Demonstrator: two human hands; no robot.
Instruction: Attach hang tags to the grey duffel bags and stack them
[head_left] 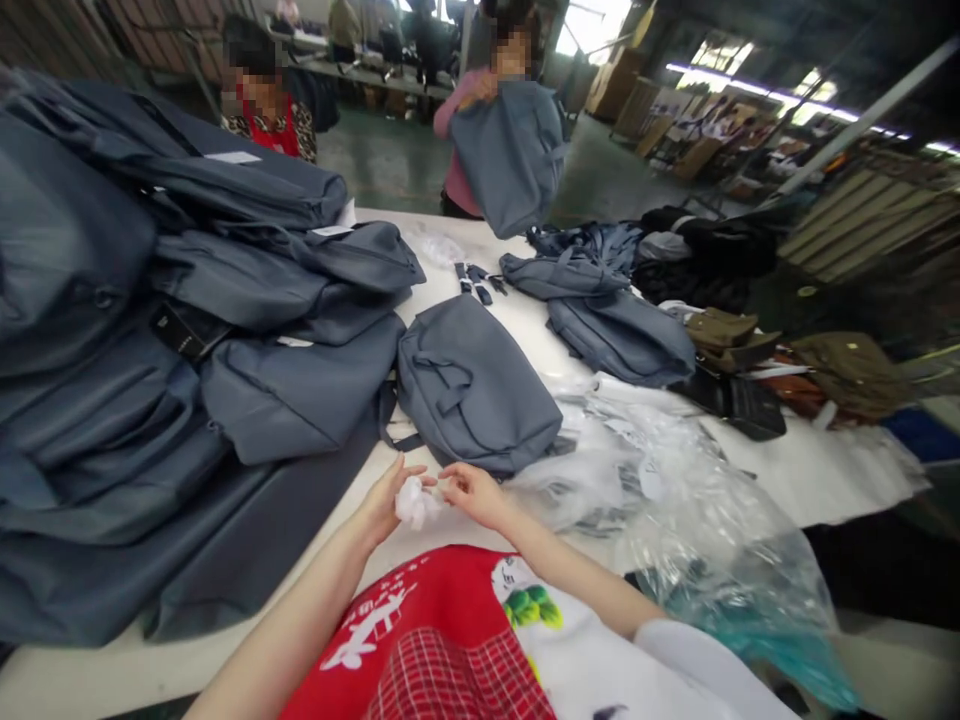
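My left hand [385,502] holds a crumpled white wad [417,503], which looks like thin paper or cloth, in its curled fingers. Close on its right, my right hand [478,494] is closed in a pinch, with its fingertips at the wad's right end. Just beyond both hands a grey-blue backpack [480,385] lies on the white table [409,460]. The backpack's strap loop shows on its upper side, and neither hand touches it.
Grey-blue bags [292,390] are piled high on the left. Clear plastic bags [675,490] spread over the right side. More backpacks [622,335], black straps [474,282] and olive bags [720,338] lie farther back. Across the table, a person in pink lifts a grey bag [510,155]; another person stands left.
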